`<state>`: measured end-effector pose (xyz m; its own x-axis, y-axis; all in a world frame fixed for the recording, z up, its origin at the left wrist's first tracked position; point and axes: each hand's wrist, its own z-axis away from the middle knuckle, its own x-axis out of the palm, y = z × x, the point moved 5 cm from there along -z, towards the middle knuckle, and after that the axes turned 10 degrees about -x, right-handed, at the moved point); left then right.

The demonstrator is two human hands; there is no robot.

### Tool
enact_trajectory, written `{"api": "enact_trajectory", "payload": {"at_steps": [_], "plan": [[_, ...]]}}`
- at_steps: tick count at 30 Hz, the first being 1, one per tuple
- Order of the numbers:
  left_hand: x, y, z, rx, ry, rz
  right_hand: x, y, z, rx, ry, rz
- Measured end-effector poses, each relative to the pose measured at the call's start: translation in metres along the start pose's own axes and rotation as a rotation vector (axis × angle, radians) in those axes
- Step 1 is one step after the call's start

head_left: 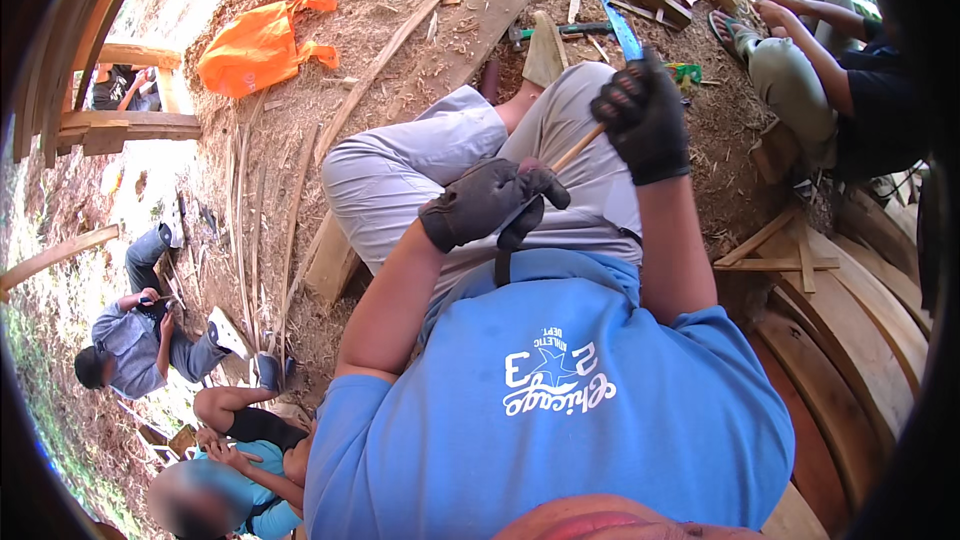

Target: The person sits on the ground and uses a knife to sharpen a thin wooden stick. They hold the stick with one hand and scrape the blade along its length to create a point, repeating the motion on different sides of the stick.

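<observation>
Outdoors, on ground (365,25) strewn with shavings and offcuts, with an orange bag (252,52) lying past the knees to the left and curved timbers (850,310) at the right. Gripping a wooden stick (578,148) just above the grey trousers (420,152): near its lower end with the curled fingers of the gloved left hand (480,202), farther up, seemingly, with the clenched gloved right hand (640,120). Also showing a blue blade (624,32) just above that fist, too covered at its base to tell as joined or separate. Could nick the nearby leg through a slack right grip and a sudden wrist turn. Might also slip through the left hand if pulled hard against a loose hold.
</observation>
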<state>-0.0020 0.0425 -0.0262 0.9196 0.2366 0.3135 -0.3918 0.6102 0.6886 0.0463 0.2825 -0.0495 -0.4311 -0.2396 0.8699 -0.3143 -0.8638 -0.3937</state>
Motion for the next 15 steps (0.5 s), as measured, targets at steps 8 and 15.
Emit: {"api": "enact_trajectory", "payload": {"at_steps": [8,15], "plan": [[0.004,0.011,-0.012,0.03,0.004,-0.116,0.01,0.05,0.03,0.046,0.16,0.101],[-0.003,-0.004,-0.003,-0.074,-0.108,-0.014,-0.002,0.01,0.021,-0.093,0.107,0.071]]}}
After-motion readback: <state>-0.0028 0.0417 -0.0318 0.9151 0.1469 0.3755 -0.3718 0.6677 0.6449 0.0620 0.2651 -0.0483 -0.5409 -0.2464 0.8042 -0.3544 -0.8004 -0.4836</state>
